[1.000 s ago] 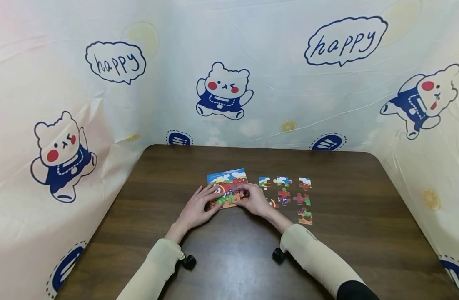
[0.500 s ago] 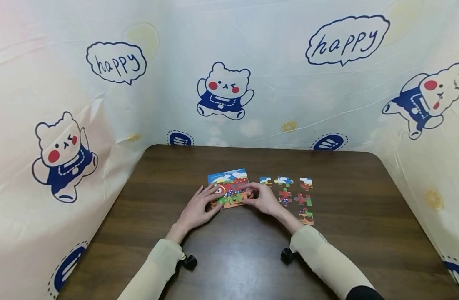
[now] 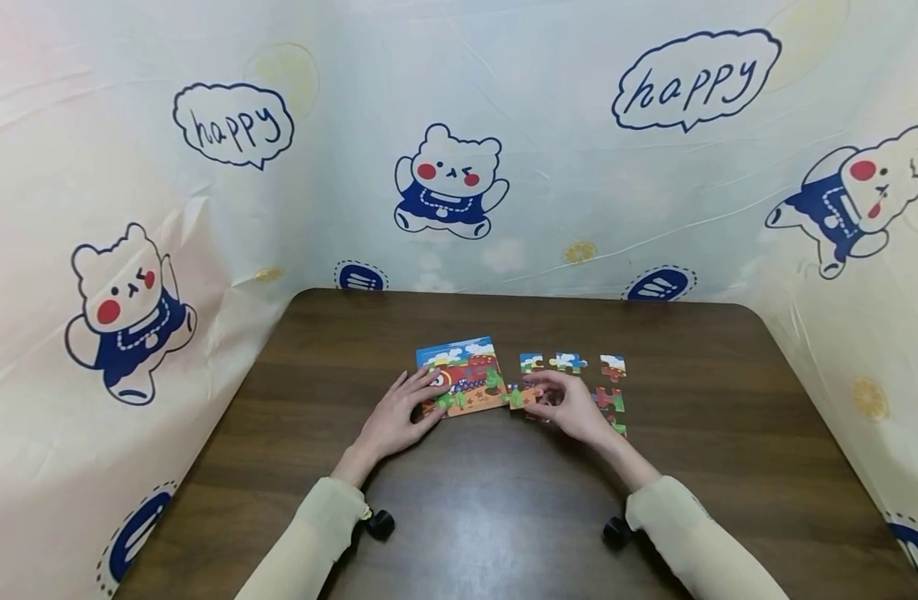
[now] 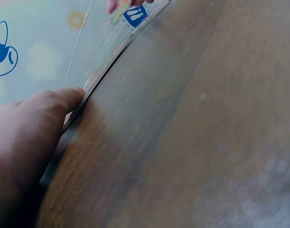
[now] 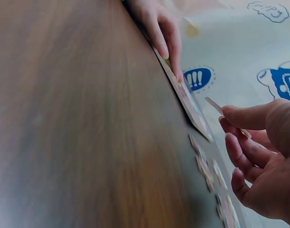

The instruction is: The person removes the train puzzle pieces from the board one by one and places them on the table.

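A picture puzzle board (image 3: 474,372), blue at the top and orange at the bottom, lies on the dark wooden table. My left hand (image 3: 395,417) rests on its left side, fingers spread over the picture and thumb at the near edge. Just right of the board, my right hand (image 3: 575,408) pinches an orange and green puzzle piece (image 3: 521,398) between thumb and fingers. The right wrist view shows this piece (image 5: 214,105) held above the table, seen edge-on. Several loose pieces (image 3: 609,398) lie to the right, some partly hidden behind my right hand.
More loose puzzle pieces, one blue and white (image 3: 567,362) and another white and red (image 3: 612,367), lie at the back of the group. A printed cloth (image 3: 451,267) hangs around the table's back and sides.
My right hand has moved right, from the board's right side to over the loose pieces, bringing the orange and green puzzle piece off the board. My left hand stays in place.
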`<control>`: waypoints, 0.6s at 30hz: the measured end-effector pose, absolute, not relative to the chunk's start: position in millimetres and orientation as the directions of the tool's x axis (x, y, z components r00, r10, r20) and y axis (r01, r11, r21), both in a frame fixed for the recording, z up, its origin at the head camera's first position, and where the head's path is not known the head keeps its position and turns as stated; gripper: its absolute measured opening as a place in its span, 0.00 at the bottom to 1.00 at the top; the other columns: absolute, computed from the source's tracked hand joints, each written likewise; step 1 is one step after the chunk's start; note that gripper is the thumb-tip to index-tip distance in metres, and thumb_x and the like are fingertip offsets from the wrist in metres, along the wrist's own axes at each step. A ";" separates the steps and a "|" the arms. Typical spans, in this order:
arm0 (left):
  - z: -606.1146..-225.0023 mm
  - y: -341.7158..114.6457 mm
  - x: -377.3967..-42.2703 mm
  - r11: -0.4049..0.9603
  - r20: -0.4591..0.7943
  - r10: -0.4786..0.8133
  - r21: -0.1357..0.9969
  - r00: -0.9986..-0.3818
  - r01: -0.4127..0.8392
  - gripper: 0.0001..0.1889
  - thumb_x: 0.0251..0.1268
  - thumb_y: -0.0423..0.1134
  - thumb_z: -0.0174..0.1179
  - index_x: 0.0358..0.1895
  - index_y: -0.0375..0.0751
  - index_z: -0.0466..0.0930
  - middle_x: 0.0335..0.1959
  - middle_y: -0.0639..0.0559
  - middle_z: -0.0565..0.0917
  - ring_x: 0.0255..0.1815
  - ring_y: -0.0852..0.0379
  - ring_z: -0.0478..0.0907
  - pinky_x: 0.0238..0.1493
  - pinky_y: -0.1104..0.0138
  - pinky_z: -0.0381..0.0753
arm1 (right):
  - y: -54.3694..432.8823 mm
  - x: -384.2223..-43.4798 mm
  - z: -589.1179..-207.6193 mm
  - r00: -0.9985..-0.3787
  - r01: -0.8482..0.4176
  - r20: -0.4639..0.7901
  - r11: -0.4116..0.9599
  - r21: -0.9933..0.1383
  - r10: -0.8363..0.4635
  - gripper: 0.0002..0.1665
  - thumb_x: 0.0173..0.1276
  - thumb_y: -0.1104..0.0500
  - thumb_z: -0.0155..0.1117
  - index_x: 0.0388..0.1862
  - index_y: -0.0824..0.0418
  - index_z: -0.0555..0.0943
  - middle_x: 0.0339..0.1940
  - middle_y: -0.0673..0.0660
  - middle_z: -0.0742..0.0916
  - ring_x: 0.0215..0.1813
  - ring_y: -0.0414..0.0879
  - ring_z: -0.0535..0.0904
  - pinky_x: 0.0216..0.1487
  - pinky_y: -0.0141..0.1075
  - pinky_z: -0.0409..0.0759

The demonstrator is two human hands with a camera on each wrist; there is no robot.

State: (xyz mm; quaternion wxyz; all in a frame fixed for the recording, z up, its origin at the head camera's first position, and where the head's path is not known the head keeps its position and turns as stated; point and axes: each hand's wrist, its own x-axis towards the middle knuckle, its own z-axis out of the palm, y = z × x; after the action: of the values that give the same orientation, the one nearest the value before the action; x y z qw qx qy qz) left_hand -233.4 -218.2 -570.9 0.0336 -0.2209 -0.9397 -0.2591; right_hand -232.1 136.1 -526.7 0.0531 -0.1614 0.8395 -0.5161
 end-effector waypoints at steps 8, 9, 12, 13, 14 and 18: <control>-573.4 -218.2 -234.0 0.773 0.168 0.401 0.466 -0.901 0.431 0.25 0.79 0.58 0.66 0.73 0.57 0.85 0.85 0.51 0.73 0.91 0.48 0.61 0.92 0.41 0.53 | 174.4 -215.3 -532.0 -0.965 -0.173 0.056 0.465 -0.868 -0.255 0.24 0.69 0.65 0.80 0.63 0.64 0.87 0.40 0.58 0.90 0.37 0.41 0.77 0.38 0.29 0.76; -573.6 -218.2 -233.9 0.772 0.169 0.402 0.467 -0.900 0.432 0.25 0.79 0.58 0.67 0.73 0.57 0.85 0.85 0.51 0.73 0.91 0.48 0.61 0.92 0.41 0.53 | 179.4 -213.0 -532.8 -0.967 -0.170 0.054 0.472 -0.865 -0.249 0.24 0.69 0.65 0.80 0.63 0.65 0.87 0.40 0.59 0.90 0.37 0.41 0.77 0.38 0.29 0.76; -573.7 -218.1 -234.2 0.774 0.168 0.399 0.465 -0.901 0.430 0.26 0.79 0.58 0.66 0.73 0.56 0.85 0.85 0.51 0.73 0.91 0.47 0.61 0.92 0.40 0.53 | 192.2 -206.0 -536.0 -0.971 -0.160 0.049 0.488 -0.858 -0.233 0.24 0.69 0.65 0.80 0.63 0.65 0.88 0.41 0.59 0.91 0.37 0.39 0.77 0.38 0.29 0.76; -574.0 -218.2 -234.5 0.776 0.166 0.398 0.464 -0.902 0.427 0.26 0.79 0.58 0.66 0.73 0.56 0.85 0.85 0.51 0.73 0.91 0.48 0.61 0.92 0.41 0.53 | 195.9 -203.8 -536.9 -0.972 -0.159 0.047 0.494 -0.855 -0.232 0.24 0.69 0.65 0.80 0.63 0.66 0.87 0.41 0.60 0.92 0.37 0.39 0.77 0.37 0.29 0.76; -573.9 -218.2 -234.5 0.777 0.165 0.396 0.464 -0.903 0.425 0.26 0.79 0.59 0.66 0.73 0.56 0.85 0.85 0.51 0.73 0.91 0.48 0.61 0.92 0.41 0.52 | 199.1 -201.7 -537.6 -0.973 -0.155 0.043 0.499 -0.852 -0.228 0.24 0.69 0.65 0.80 0.63 0.66 0.87 0.42 0.60 0.91 0.36 0.38 0.77 0.37 0.30 0.76; -572.9 -218.2 -234.8 0.779 0.160 0.391 0.468 -0.906 0.418 0.26 0.79 0.59 0.66 0.73 0.56 0.85 0.85 0.52 0.74 0.91 0.48 0.61 0.92 0.41 0.52 | 206.8 -195.9 -536.9 -0.976 -0.129 0.022 0.491 -0.862 -0.218 0.24 0.71 0.64 0.79 0.64 0.65 0.87 0.43 0.62 0.91 0.34 0.40 0.77 0.31 0.31 0.78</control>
State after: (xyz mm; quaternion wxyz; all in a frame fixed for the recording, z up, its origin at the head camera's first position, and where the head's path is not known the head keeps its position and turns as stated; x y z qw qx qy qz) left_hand -234.8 -218.2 -572.9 0.0270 -0.2146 -0.9427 -0.2542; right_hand -195.9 206.8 -536.9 0.0450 -0.1006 0.8621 -0.4946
